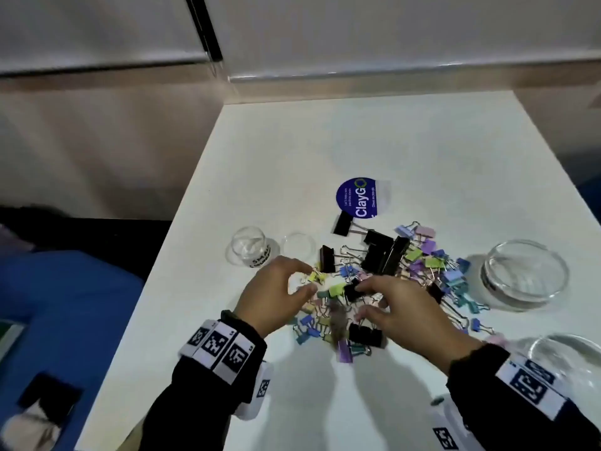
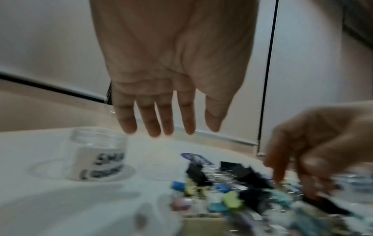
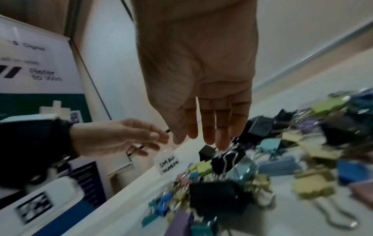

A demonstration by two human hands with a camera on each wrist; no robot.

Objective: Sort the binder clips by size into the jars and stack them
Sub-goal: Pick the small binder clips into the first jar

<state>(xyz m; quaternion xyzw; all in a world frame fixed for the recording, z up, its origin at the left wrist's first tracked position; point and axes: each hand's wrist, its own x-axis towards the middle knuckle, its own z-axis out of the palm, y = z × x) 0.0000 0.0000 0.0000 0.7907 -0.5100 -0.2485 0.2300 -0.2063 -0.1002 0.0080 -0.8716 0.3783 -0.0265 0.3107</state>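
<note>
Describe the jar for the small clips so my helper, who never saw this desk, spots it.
Start at the white table and its heap of binder clips. Left of it stands the small clear jar, the only one with a handwritten white label.

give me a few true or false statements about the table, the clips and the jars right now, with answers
1. The small labelled jar already holds several clips. False: it looks empty.
2. The clip pile lies loose on the white table. True.
3. The left hand hangs over the pile's left edge, fingers relaxed. True.
4. The big glass jar stands left of the pile. False: it stands to the right.
5. The right hand reaches into the pile with its fingertips near a black clip. True.
6. All the clips are black. False: many are blue, green, purple or teal.
</note>
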